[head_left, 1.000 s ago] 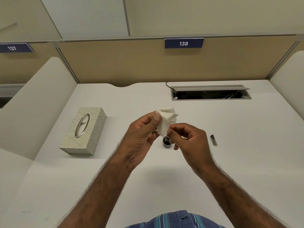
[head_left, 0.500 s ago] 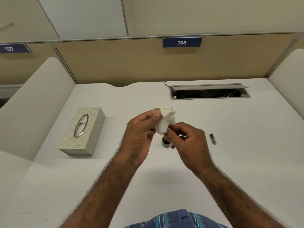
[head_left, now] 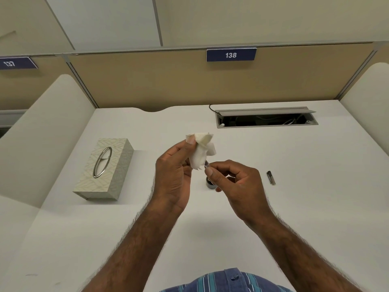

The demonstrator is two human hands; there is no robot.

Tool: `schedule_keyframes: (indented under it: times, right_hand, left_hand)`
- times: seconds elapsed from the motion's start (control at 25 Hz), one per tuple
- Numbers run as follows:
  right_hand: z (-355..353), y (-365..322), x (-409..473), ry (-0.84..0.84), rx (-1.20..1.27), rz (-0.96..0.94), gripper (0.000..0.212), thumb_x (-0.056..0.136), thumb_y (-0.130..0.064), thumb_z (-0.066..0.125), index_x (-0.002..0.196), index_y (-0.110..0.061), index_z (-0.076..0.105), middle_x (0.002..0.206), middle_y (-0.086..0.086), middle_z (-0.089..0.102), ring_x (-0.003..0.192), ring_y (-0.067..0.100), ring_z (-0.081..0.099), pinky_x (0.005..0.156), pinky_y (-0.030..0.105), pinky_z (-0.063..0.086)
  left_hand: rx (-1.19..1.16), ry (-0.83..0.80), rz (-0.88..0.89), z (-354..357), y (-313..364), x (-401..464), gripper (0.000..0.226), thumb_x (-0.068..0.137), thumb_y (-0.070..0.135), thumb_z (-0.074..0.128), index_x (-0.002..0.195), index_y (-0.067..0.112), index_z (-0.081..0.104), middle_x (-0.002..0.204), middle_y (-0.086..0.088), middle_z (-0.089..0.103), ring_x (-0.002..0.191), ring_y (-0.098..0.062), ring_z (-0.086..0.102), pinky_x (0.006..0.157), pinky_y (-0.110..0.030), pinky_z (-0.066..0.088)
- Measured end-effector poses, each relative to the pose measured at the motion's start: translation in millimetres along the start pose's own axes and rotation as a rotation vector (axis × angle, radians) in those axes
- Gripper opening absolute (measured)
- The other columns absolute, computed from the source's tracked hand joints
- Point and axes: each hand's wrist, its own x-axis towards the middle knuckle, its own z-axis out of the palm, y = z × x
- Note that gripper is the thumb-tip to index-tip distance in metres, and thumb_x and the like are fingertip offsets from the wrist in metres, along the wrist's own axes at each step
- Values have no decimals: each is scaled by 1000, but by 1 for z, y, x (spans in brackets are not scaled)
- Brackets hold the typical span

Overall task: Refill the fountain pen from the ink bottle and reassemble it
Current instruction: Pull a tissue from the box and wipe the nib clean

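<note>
My left hand (head_left: pixel 175 171) holds a crumpled white tissue (head_left: pixel 201 152) above the desk, pinched between thumb and fingers. My right hand (head_left: pixel 232 184) pinches a thin pen section (head_left: pixel 207 164) whose upper end goes into the tissue; most of it is hidden by the tissue and my fingers. Below the hands, the small dark ink bottle (head_left: pixel 211 185) stands on the white desk (head_left: pixel 294 207), partly covered by my right fingers. A short dark pen part (head_left: pixel 271 177) lies on the desk to the right.
A patterned tissue box (head_left: pixel 105 168) with a metal oval opening sits to the left. An open cable tray (head_left: pixel 266 119) is sunk in the desk at the back right. Curved white dividers flank both sides.
My right hand has drawn slightly down and right, so a bit of the pen section shows below the tissue. The left hand keeps the tissue in about the same place.
</note>
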Motion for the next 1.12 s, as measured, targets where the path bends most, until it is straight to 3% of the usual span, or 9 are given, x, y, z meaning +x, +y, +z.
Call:
schedule_keyframes:
  times: [0.08,0.16,0.32,0.4,0.48,0.56,0.72,0.88,1.12]
  right_hand:
    - [-2,3,-3,-9,25,37,5,94,-22,80,95,-18,84,85,2,81,78,19,74,63,29,58]
    - [-6,3,-6,5,66,76,6,94,-19,80,94,-15,84,85,5,81,72,12,71,63,23,56]
    - [-12,-2,-3,19,110,68,6,94,-15,78,94,-11,83,82,8,79,66,10,67,61,18,53]
    - [-11,-5,-1,2,90,38,5,94,-15,79,94,-13,83,83,8,79,68,14,67,63,21,55]
    - [-10,-6,2,-3,58,18,4,94,-18,80,94,-16,83,84,6,79,71,18,68,64,29,58]
    - [-9,-3,6,11,30,23,4,94,-21,80,95,-18,84,85,4,80,73,23,70,64,33,60]
    - [-8,2,12,63,32,44,4,93,-20,81,94,-18,84,82,4,81,69,22,70,61,25,55]
    - [-10,3,13,82,53,69,4,93,-19,81,94,-16,84,79,4,79,66,14,69,59,22,54]
    - [-9,-1,12,56,87,64,6,94,-18,80,96,-14,84,79,5,79,67,17,68,59,26,55]
  left_hand:
    - [-34,29,42,-4,3,8,30,99,25,66,119,5,76,122,-16,76,102,-19,72,78,-27,60]
    - [-43,92,73,-9,6,13,18,96,22,71,103,9,81,112,-14,79,105,-25,73,99,-47,58]
    - [228,161,125,-15,3,16,18,92,32,77,92,15,82,93,-5,82,84,-22,79,89,-73,54]
    - [354,122,113,-14,0,14,18,94,34,75,95,18,83,90,-2,82,84,-24,80,82,-67,60]
    - [408,65,93,-11,0,12,14,98,29,71,94,21,82,89,4,82,85,-20,79,75,-43,67]
    - [431,-6,56,-8,2,11,17,102,23,65,94,24,81,94,6,81,92,-20,78,72,-33,65]
    - [359,-195,-19,-12,8,11,29,108,14,49,110,19,78,112,-9,80,107,-34,75,92,-44,63]
    - [258,-432,-85,-25,15,12,37,110,7,38,131,10,67,127,-13,75,119,-32,71,101,-39,58]
    - [174,-533,-51,-34,11,13,36,101,7,54,135,6,65,130,-14,74,120,-29,70,98,-34,57]
